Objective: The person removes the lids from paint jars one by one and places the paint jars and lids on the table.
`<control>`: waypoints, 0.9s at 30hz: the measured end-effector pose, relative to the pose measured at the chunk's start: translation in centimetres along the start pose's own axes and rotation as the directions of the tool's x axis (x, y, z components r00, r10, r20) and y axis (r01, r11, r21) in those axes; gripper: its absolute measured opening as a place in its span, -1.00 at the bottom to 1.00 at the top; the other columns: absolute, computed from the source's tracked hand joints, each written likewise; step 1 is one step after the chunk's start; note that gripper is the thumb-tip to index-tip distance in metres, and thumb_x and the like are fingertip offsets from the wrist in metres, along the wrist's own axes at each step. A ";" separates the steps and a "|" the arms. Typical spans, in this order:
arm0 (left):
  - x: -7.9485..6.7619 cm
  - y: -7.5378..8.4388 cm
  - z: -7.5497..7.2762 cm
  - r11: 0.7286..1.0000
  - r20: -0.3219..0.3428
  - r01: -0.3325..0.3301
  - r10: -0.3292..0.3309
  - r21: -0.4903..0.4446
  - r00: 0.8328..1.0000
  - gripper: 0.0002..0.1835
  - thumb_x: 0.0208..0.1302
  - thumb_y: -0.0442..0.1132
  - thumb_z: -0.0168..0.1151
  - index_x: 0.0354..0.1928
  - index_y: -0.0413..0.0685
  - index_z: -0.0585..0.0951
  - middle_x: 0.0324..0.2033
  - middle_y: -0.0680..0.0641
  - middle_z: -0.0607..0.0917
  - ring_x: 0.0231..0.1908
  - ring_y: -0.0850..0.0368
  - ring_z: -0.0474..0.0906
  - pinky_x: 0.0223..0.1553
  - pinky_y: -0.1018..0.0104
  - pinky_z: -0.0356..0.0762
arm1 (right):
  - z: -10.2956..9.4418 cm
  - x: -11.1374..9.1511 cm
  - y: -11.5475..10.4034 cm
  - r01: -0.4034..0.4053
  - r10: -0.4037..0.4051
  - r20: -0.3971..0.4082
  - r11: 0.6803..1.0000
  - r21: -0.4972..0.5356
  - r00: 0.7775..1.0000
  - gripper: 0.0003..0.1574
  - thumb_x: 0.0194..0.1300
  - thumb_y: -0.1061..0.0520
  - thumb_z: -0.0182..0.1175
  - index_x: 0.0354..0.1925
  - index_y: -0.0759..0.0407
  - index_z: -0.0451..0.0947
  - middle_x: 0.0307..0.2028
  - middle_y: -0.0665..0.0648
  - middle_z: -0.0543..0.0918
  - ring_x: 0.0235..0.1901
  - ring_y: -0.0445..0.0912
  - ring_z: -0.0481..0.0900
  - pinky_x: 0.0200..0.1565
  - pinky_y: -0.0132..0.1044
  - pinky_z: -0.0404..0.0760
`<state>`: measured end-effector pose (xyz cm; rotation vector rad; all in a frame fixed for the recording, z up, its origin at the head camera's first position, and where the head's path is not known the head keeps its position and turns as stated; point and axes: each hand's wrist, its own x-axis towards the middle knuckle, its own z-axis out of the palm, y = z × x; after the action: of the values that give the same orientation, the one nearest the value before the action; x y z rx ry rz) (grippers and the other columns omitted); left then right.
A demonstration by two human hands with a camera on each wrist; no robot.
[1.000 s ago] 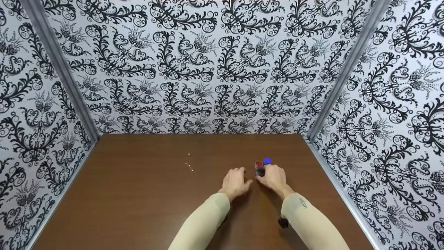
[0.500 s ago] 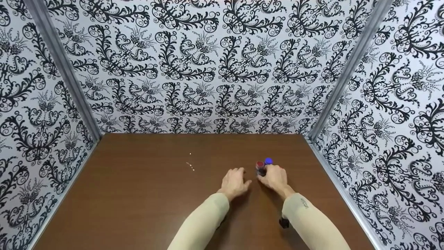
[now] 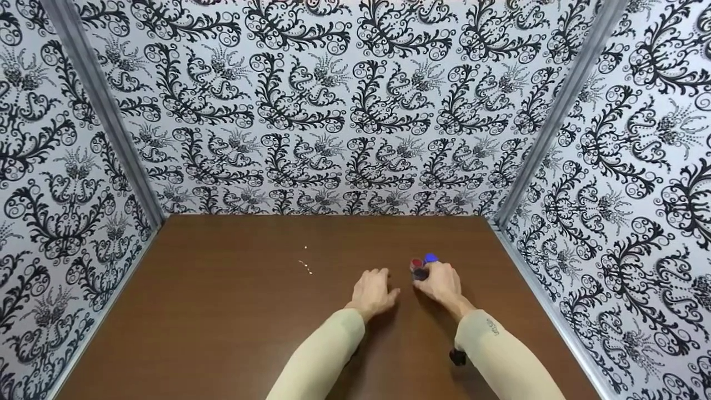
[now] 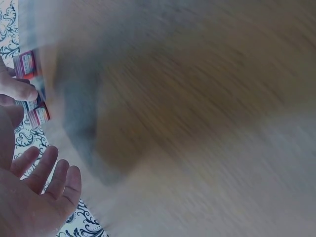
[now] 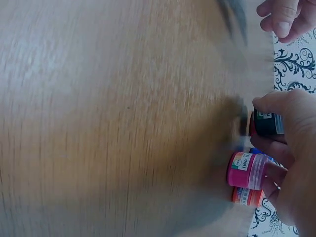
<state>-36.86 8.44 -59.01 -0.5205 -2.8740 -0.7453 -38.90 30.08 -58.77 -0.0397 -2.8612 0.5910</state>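
Observation:
My right hand (image 3: 440, 282) pinches a small dark paint jar (image 5: 268, 123) between thumb and index finger. Right beside it, in the head view, are a red-topped jar (image 3: 416, 263) and a blue-topped jar (image 3: 430, 258). In the right wrist view a pink paint jar (image 5: 247, 170) lies by my other fingers, with an orange jar (image 5: 247, 196) and part of a blue jar (image 5: 256, 150) close to it. Some of the group is hidden behind that hand. To the left of the jars, my left hand (image 3: 373, 292) has relaxed, spread fingers and holds nothing.
The brown tabletop (image 3: 233, 311) meets patterned walls (image 3: 305, 111) at the back and both sides. Small bright flecks (image 3: 307, 268) show left of the hands. Metal edging (image 3: 547, 303) runs along the right side.
The dark jar's top has come into clearer view in front of the red-topped jar, under my right fingers. The left hand stays almost still; the head view shifts slightly.

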 end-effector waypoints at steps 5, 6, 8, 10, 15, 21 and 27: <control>-0.2 -0.1 -1.0 1.000 0.009 0.008 -0.007 -0.016 1.000 -0.51 0.52 0.06 0.43 0.26 -0.14 0.70 0.08 -0.20 0.83 0.15 -0.20 0.72 0.24 -0.09 0.76 | -0.1 0.0 0.0 -0.021 0.021 0.006 0.998 0.055 1.000 -0.51 0.21 -0.07 0.67 0.04 0.12 0.89 0.00 0.25 0.92 0.04 0.29 0.87 0.21 0.26 0.80; -0.2 -0.1 -1.2 1.000 0.006 0.006 -0.006 -0.017 1.000 -0.50 0.52 0.06 0.42 0.27 -0.14 0.70 0.08 -0.20 0.83 0.15 -0.20 0.72 0.25 -0.09 0.76 | -0.1 0.1 0.0 -0.028 0.028 0.009 0.997 0.068 1.000 -0.49 0.21 -0.07 0.67 0.06 0.13 0.88 0.03 0.26 0.92 0.07 0.30 0.86 0.24 0.27 0.79; -0.1 -0.2 -1.5 1.000 -0.003 -0.001 0.001 -0.010 1.000 -0.49 0.53 0.07 0.42 0.26 -0.15 0.70 0.08 -0.20 0.83 0.15 -0.20 0.72 0.25 -0.07 0.76 | -0.1 0.1 0.0 -0.032 0.032 0.007 0.995 0.090 0.999 -0.46 0.22 -0.07 0.66 0.09 0.14 0.87 0.06 0.28 0.91 0.10 0.31 0.85 0.27 0.27 0.77; 0.1 -0.3 -1.7 1.000 -0.010 -0.006 0.006 0.000 1.000 -0.48 0.54 0.10 0.40 0.28 -0.15 0.70 0.09 -0.19 0.82 0.16 -0.20 0.72 0.26 -0.05 0.76 | -0.2 0.1 -0.2 -0.030 0.029 0.003 0.994 0.109 1.000 -0.46 0.22 -0.08 0.65 0.09 0.15 0.87 0.06 0.29 0.90 0.11 0.31 0.85 0.27 0.27 0.77; 0.4 -0.7 -2.3 1.000 -0.030 0.005 -0.005 0.003 1.000 -0.48 0.55 0.13 0.39 0.28 -0.11 0.71 0.10 -0.17 0.83 0.17 -0.17 0.74 0.27 -0.03 0.76 | -0.6 0.2 -0.8 0.012 -0.009 -0.021 0.990 0.142 1.000 -0.52 0.22 -0.05 0.62 0.04 0.14 0.88 0.01 0.25 0.92 0.07 0.26 0.86 0.21 0.21 0.78; 0.7 -1.1 -2.8 1.000 -0.069 0.018 -0.019 -0.016 0.997 -0.53 0.52 0.11 0.43 0.21 -0.08 0.74 0.07 -0.16 0.85 0.13 -0.19 0.76 0.22 -0.05 0.77 | -1.1 0.0 -1.8 0.067 -0.059 -0.046 0.980 0.185 0.997 -0.54 0.18 0.00 0.64 0.03 0.11 0.89 -0.08 0.20 0.93 -0.05 0.19 0.88 0.09 0.15 0.81; 0.7 -0.9 -3.9 0.999 -0.094 -0.037 0.035 -0.014 0.995 -0.53 0.52 0.10 0.43 0.20 -0.09 0.74 0.05 -0.16 0.84 0.11 -0.17 0.75 0.22 -0.03 0.75 | -1.1 -0.1 -2.4 0.085 -0.075 -0.058 0.977 0.198 0.995 -0.54 0.15 0.02 0.69 0.02 0.10 0.89 -0.03 0.21 0.93 0.02 0.19 0.87 0.15 0.16 0.79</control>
<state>-37.72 6.03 -55.87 -0.5233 -2.7668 -0.7663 -38.51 28.32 -56.92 0.0920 -2.7256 0.8450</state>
